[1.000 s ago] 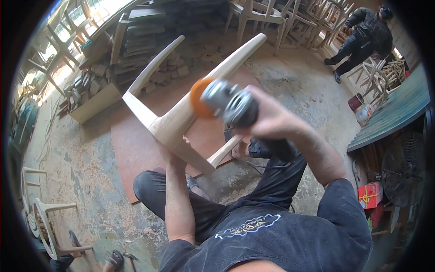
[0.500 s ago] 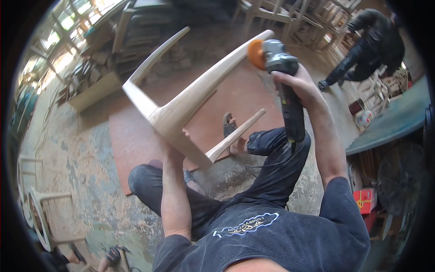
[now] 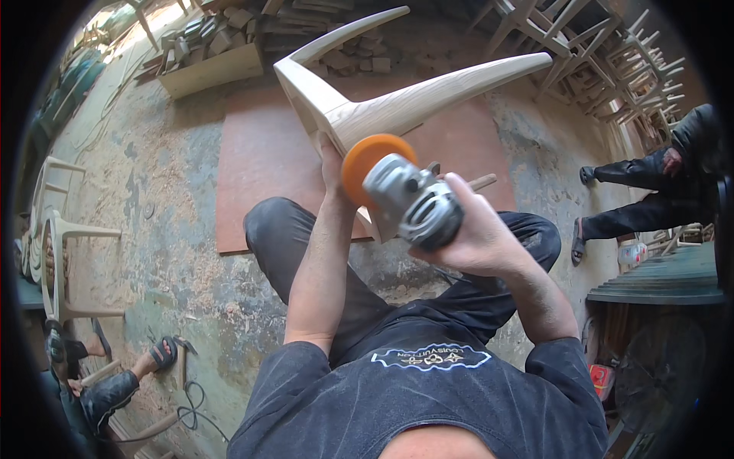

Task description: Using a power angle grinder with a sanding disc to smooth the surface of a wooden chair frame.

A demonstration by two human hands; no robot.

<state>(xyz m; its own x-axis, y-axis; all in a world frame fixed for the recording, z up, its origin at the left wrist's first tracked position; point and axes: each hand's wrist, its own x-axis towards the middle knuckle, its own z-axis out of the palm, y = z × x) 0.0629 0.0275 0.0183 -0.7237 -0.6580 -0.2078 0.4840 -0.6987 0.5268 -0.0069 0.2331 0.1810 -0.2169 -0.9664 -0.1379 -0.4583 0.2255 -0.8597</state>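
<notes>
Reddish board (image 3: pixel 252 176) as landmark; dark shirt (image 3: pixel 413 405) on its near side, chest print (image 3: pixel 432 357) with lettering and emblems in a wavy border; wooden chair frame (image 3: pixel 405 107) held above board, long axis slanting past board's far-right corner; left hand (image 3: pixel 330 157) clamped on frame, partly hidden; right hand (image 3: pixel 482 237) wrapped round sander (image 3: pixel 413 195); disc contact unclear.

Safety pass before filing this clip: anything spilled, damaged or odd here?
Tan debris, apparently wood shavings, litters the patchy, worn floor left of the reddish board. The bare left hand looks close to the orange disc of the grinder, though depth is hard to judge.
</notes>
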